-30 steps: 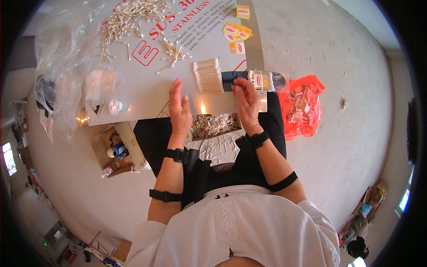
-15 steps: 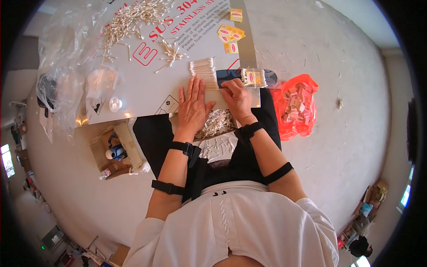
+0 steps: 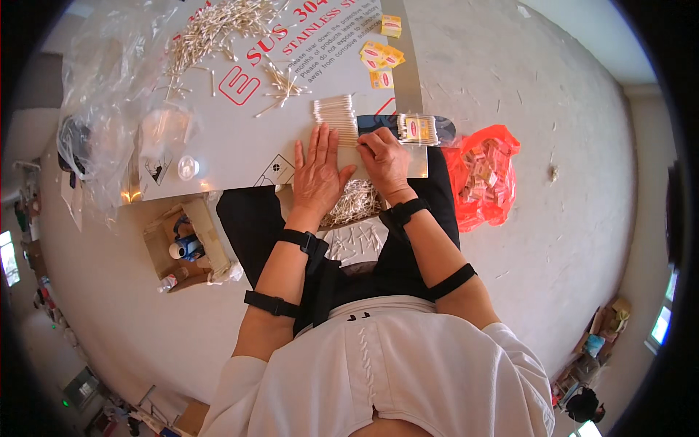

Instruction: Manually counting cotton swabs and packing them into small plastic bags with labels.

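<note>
One row of cotton swabs [image 3: 335, 111], near right on the bench [image 3: 233, 146], could be skewed by a nudge from the spread left hand [image 3: 317, 180] or curled right hand [image 3: 386, 162], any pinch there indiscernible

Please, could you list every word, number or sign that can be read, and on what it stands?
Large red lettering, legible, not copied: grey tabletop.
Smaller grey lettering, partly legible, not copied: same tabletop.
Black-outlined signs: near its front edge.
Yellow cards, swab pack, bagged packets: print too small to read.
</note>
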{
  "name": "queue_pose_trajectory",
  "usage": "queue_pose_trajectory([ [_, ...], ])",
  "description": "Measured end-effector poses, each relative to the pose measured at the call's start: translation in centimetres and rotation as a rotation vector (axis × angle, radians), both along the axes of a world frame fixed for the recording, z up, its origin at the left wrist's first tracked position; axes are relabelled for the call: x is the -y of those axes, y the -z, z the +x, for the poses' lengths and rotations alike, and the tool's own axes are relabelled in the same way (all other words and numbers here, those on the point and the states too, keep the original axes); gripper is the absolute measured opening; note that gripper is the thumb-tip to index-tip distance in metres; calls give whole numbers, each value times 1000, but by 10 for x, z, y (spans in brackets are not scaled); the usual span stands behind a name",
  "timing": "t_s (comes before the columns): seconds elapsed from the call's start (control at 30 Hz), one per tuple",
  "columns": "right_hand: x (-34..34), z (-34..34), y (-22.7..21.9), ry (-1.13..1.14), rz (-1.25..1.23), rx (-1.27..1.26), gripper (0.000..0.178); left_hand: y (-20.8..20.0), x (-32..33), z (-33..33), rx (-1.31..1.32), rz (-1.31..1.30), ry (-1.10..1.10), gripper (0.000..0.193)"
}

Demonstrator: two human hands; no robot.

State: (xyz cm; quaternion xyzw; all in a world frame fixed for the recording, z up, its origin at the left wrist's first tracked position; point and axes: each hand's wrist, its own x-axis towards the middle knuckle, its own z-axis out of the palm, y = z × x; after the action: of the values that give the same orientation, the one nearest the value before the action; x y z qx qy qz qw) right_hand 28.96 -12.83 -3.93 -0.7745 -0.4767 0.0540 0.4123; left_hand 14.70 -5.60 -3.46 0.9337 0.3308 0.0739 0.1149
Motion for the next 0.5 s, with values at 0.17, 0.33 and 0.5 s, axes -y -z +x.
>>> queue_pose_trajectory([
  [0.17,3,-2,0,-32,7,22,6,1,0,0,-8,15,-4,78],
  [0.33,4,-2,-2,-70,-4,6,9,0,0,1,-9,3,-14,78],
  [0.5,-4,-3,-5,39,-11,-30,7,0,0,1,-8,2,-11,79],
])
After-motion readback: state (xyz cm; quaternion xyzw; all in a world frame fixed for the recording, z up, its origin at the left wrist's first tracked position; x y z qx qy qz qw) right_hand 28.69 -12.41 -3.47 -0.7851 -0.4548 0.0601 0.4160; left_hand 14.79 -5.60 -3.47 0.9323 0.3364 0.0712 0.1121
